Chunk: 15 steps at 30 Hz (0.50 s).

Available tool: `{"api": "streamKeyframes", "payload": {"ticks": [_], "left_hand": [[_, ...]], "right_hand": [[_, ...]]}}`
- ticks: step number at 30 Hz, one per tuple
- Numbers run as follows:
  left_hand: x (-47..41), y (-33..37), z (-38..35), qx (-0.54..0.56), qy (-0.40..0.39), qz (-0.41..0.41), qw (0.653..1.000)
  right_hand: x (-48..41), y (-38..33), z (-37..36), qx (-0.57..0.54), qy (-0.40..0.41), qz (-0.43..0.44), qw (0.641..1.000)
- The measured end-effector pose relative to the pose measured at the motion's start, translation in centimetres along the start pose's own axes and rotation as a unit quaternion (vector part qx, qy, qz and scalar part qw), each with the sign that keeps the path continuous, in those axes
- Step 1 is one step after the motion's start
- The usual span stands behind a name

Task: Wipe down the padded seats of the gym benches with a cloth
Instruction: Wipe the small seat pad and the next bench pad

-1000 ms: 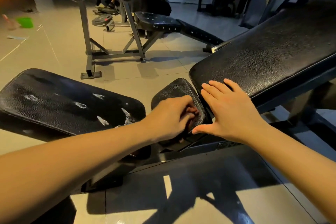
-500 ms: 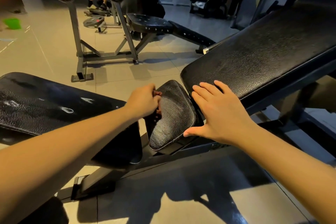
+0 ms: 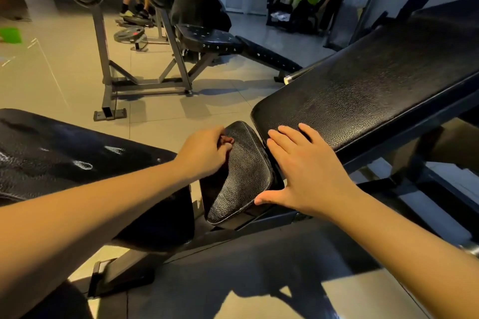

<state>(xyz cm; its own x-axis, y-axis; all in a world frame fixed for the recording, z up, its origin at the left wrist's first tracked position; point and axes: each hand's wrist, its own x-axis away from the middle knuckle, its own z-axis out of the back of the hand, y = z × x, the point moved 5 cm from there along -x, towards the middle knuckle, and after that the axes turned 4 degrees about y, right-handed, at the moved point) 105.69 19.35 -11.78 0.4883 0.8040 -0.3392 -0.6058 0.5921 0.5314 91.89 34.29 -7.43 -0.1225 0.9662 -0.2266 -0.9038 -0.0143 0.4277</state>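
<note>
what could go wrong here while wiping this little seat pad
The right hand lies across the gap between the seat pad and the backrest pad; if either pad shifts, fingers could get pinched. The left hand holds what looks like a reddish cloth bunched small at the pad's edge, so much of the surface may get missed.

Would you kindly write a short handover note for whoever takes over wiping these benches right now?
Left hand: curled at the upper left edge of the small seat pad, gripping a reddish scrap, likely the cloth.
Right hand: flat on the lower end of the backrest pad, thumb beside the seat pad.
Done: cannot tell from the surfaces.
Left: wipe the seat pad, the backrest, then the worn pad at left.
</note>
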Motion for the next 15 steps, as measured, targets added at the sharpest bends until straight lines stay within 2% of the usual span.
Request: {"api": "streamKeyframes", "payload": {"ticks": [3,5,7,9,13,15], "left_hand": [[2.6,4.3,-0.1,0.047,-0.027,-0.127,0.990],[0.9,3.1,-0.3,0.016,0.000,-0.098,0.995],[-1.8,-0.4,-0.1,0.015,0.015,0.025,0.999],[-2.8,-2.3,0.0,0.006,0.013,0.082,0.997],[-1.5,2.5,-0.4,0.045,-0.029,-0.048,0.997],[-2.1,2.2,-0.6,0.033,-0.013,-0.031,0.999]], "right_hand": [[0.1,0.1,0.0,0.005,0.006,0.002,1.000],[0.0,0.1,-0.1,0.006,0.012,0.003,1.000],[0.0,0.0,0.0,0.005,0.020,0.004,1.000],[0.0,0.0,0.1,0.002,0.021,0.003,1.000],[0.0,0.0,-0.1,0.004,0.013,0.004,1.000],[0.0,0.0,-0.1,0.007,0.011,0.003,1.000]]}}
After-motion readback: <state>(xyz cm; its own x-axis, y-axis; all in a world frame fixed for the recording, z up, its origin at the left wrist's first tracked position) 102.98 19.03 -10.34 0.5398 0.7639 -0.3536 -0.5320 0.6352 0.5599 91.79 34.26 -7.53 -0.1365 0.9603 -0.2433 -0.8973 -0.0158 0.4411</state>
